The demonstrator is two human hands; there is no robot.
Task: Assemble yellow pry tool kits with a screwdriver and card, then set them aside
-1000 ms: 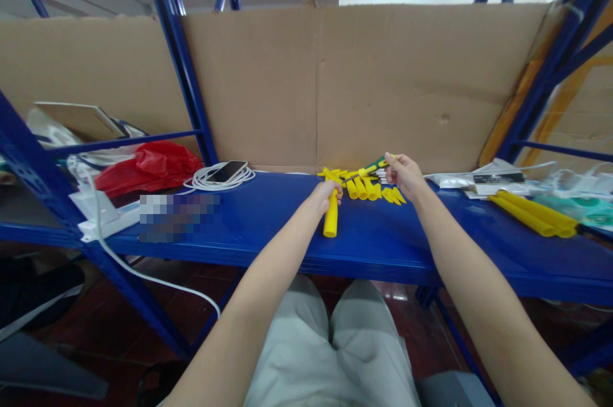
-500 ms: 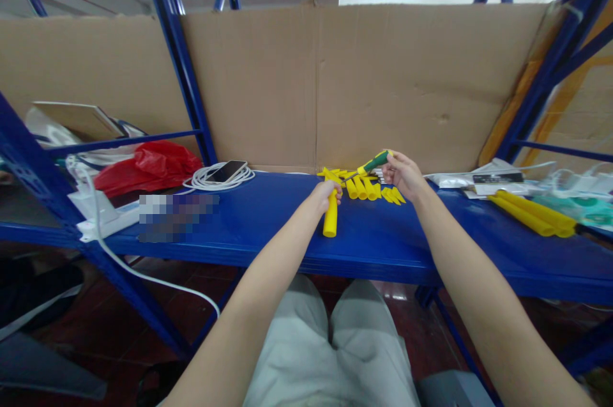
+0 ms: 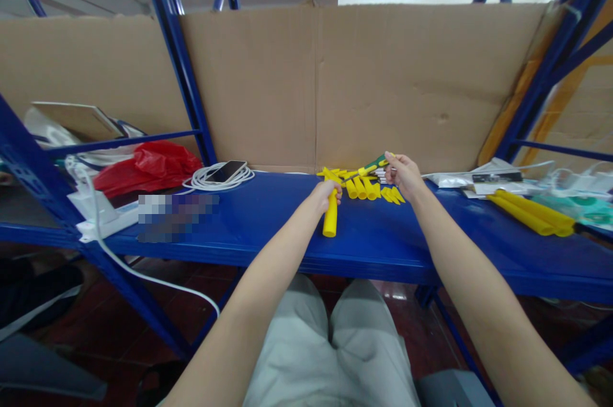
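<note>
My left hand (image 3: 328,191) is wrapped round a yellow tube (image 3: 330,223), whose open end points toward me on the blue shelf. With its fingertips, my right hand (image 3: 402,174) pinches the end of a screwdriver (image 3: 372,166) with a green-and-yellow handle. Its thin shaft slants down to the left and reaches my left hand; the tip is hidden there. Just beyond the hands lie several short yellow tube pieces (image 3: 361,188) and, to their right, small yellow pointed pieces (image 3: 393,195).
Two long yellow tubes (image 3: 529,212) lie at the right, beside white packets (image 3: 493,180). On the left are a phone (image 3: 228,171) on a coiled white cable (image 3: 204,178), a red plastic bag (image 3: 151,167) and a power strip (image 3: 112,222). Cardboard (image 3: 383,87) walls the back of the blue shelf (image 3: 268,228).
The screwdriver's handle has turned a little, showing more yellow, and my right fingers have shifted slightly on its end. My left hand and the tube stay in place.
</note>
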